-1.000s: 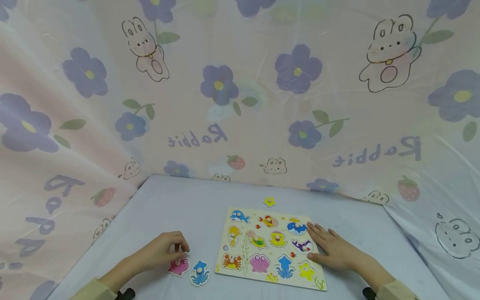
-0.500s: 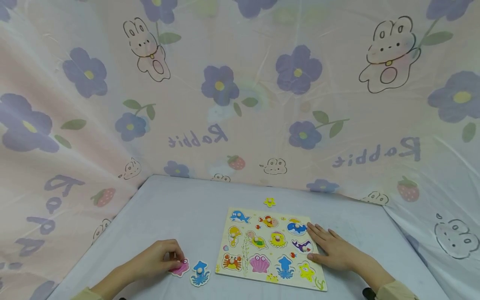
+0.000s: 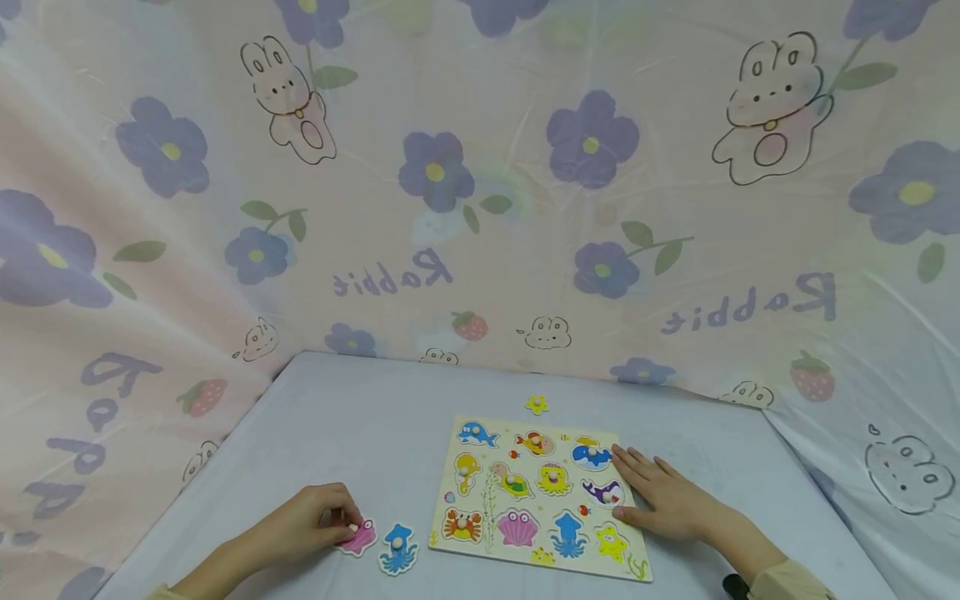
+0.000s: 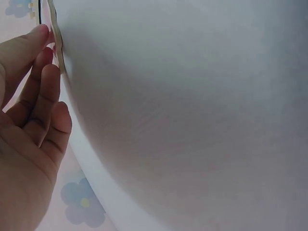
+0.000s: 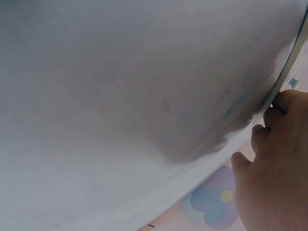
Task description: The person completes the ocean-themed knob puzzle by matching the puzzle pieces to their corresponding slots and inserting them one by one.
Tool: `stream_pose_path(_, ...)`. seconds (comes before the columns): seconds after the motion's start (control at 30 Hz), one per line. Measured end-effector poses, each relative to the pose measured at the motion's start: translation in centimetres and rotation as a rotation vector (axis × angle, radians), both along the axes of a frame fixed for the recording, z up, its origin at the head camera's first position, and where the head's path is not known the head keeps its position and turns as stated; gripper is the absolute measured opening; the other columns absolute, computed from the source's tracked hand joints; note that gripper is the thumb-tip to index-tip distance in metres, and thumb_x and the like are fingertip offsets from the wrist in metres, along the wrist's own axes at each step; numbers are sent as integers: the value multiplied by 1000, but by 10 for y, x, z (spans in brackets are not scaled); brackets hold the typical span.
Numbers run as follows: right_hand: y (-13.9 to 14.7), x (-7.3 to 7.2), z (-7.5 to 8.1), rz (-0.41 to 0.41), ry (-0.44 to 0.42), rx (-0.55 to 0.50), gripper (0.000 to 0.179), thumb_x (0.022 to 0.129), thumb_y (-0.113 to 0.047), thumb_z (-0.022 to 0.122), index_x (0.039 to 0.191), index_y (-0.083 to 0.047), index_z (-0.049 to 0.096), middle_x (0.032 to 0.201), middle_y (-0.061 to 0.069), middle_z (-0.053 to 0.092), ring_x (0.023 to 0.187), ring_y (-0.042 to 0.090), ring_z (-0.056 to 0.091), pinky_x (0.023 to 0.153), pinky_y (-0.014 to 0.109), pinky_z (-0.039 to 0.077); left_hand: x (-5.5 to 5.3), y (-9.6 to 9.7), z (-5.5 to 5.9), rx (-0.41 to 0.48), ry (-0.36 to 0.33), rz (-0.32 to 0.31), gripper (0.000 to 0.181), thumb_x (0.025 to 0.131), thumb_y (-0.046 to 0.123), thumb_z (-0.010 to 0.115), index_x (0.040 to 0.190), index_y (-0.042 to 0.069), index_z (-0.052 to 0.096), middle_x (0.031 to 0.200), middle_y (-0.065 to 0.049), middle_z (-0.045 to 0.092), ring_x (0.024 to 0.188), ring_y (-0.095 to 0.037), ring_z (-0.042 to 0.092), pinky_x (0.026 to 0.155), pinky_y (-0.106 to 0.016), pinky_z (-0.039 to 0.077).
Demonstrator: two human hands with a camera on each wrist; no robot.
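Observation:
My left hand (image 3: 311, 521) pinches the small knob of a pink shell puzzle piece (image 3: 363, 540) on the table's left side. In the left wrist view the edge of that shell piece (image 4: 58, 45) shows beside the thumb and fingertips. Just right of it lies a blue squid puzzle piece (image 3: 397, 552) with a round knob. My right hand (image 3: 663, 500) rests with straight fingers on the right edge of a wooden knob puzzle board (image 3: 585, 565). Several knobbed sea animals sit in the board; its shell, squid and starfish pictures show no knobs.
Behind the board lies a loose yellow starfish piece (image 3: 537, 405). A white cloth covers the table (image 3: 352, 417). A curtain (image 3: 517, 233) printed with rabbits and flowers hangs around the back and sides.
My left hand has lowered and drawn slightly back at the pink shell piece, its fingers closing on the knob. The shell turned a little. The right hand stays in place.

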State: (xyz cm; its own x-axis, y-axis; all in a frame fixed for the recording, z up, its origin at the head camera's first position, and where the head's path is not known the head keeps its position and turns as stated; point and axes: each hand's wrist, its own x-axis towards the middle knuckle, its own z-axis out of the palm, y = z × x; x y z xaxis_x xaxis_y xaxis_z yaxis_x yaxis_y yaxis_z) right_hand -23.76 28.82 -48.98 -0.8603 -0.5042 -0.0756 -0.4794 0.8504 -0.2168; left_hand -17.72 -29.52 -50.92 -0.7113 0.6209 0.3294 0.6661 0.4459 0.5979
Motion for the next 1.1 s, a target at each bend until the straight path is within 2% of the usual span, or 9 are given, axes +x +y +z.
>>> stream_pose_path(0.27,2,-2,-3,-7,-10,20,96,96,-73,53,162,-6,32,169,15,28,154,43,24,120,68,19,-1,6,5,28,38,22,16,91,7,79,99,20,73,91,13,66,80,2,57,62,-20,49)
stream_pose_path(0.43,1,-1,0,-12,-18,20,96,96,-73,53,162,-6,33,169,15,28,154,43,24,120,68,19,-4,18,11,52,57,38,15,93,10,78,100,23,73,91,14,67,78,1,58,59,-19,48)
stream_pose_path(0.67,-1,-2,1,-11,-15,24,96,97,-72,53,162,-6,32,169,15,27,155,43,24,120,68,18,-13,46,23,46,33,46,12,95,12,77,100,22,73,93,5,70,80,0,58,62,-22,49)
stream_pose_path(0.87,-2,-2,2,-8,-15,29,96,96,-72,54,162,-6,32,169,15,27,155,43,24,120,68,18,-21,71,28,30,23,51,12,95,14,77,100,23,72,96,11,69,83,-1,58,67,-24,51)
stream_pose_path(1.1,-3,1,4,-8,-29,28,97,95,-71,56,162,-5,33,169,15,28,154,43,24,120,68,19,-29,102,30,10,-27,-8,10,96,12,76,102,19,73,99,12,68,86,-4,59,72,-25,55)
